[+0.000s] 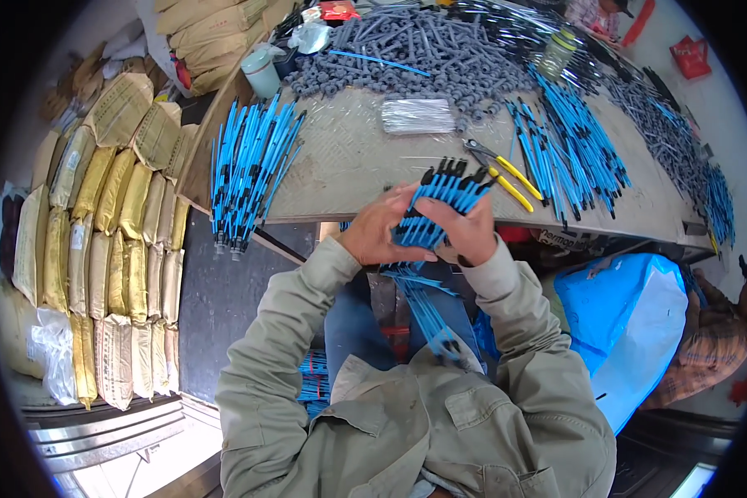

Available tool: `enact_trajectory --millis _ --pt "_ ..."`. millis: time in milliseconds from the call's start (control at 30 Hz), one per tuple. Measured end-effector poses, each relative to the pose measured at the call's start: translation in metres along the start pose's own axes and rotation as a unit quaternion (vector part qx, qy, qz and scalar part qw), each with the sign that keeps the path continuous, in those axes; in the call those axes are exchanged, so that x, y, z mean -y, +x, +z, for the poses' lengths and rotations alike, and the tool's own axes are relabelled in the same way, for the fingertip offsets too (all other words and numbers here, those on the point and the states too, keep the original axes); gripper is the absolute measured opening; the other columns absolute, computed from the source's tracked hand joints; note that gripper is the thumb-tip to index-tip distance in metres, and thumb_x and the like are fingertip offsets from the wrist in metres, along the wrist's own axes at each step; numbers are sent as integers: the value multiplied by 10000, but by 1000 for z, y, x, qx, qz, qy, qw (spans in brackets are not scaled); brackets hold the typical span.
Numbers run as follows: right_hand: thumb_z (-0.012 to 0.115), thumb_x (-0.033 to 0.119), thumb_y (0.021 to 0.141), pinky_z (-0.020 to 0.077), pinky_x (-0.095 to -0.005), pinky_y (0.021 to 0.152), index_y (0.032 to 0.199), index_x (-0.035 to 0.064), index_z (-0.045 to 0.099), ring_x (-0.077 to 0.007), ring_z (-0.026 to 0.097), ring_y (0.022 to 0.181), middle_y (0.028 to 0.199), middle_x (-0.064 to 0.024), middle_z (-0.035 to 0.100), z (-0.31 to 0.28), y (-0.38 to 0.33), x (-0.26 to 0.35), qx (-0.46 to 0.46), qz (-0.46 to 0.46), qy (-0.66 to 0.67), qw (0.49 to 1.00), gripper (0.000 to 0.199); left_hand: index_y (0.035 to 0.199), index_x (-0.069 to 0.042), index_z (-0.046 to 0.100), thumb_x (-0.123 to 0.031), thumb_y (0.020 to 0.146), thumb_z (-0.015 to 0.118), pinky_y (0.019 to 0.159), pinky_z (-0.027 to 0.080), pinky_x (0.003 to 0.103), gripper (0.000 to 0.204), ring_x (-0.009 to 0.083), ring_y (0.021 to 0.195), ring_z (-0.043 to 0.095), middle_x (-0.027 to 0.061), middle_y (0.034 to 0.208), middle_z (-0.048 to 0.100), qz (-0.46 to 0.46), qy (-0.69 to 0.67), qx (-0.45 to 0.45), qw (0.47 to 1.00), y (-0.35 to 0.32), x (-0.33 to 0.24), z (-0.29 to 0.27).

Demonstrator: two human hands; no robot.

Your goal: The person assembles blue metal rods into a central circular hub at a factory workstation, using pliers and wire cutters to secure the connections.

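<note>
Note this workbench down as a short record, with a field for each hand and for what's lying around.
Left hand: around the left side of a bundle of black-tipped blue rods
Right hand: on the same bundle's right side
Tool: yellow-handled pliers on the table, right of the held bundle
Table, left: blue-rod cluster, ends overhanging the near edge
Table, far side: heap of grey pieces

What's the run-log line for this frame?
left hand: holding blue stick bundle | right hand: holding same bundle | bundle: black ends away from body | yellow-handled pliers: on table, unheld
</note>
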State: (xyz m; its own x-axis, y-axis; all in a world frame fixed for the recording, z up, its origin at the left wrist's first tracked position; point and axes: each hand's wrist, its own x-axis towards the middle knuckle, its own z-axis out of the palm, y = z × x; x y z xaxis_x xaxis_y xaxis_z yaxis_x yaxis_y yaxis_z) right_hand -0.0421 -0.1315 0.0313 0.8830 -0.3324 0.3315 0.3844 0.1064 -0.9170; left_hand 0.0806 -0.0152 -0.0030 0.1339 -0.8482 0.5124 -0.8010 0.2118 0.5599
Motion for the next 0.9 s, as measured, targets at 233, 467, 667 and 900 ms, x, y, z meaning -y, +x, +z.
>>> enact_trajectory --millis 233,467,667,900 --pt "606 113 841 536 -317 754 1056 -94 561 -238 659 842 929 -182 655 -10 -62 38 15 58 42 997 301 1150 -38 549 -185 763 731 867 449 310 452 144 974 558 55 1084 577 -207 -414 12 887 -43 -67 87" --pt "628 165 851 545 -332 747 1042 -74 577 -246 659 842 930 -179 655 -50 -103 -44 -127 289 155 936 310 1092 -2 596 -173 868 619 767 471 241 283 92 859 579 34 977 632 -409 -592 -93 688 -128 -28 190" --pt "652 193 825 551 -351 746 1081 -82 554 -246 658 836 937 -168 649 -33 -104 -34 -69 282 169 942 388 1035 34 620 -130 862 620 709 499 240 238 106 807 618 68 922 658 -358 -465 -249 770 -45 -62 69" --pt "644 158 835 545 -354 754 1104 -44 565 -231 656 840 964 -123 646 -31 -109 -40 -49 258 146 954 345 927 30 664 -96 854 620 614 506 229 152 110 683 620 71 813 662 -364 -355 -205 836 -35 -67 56"
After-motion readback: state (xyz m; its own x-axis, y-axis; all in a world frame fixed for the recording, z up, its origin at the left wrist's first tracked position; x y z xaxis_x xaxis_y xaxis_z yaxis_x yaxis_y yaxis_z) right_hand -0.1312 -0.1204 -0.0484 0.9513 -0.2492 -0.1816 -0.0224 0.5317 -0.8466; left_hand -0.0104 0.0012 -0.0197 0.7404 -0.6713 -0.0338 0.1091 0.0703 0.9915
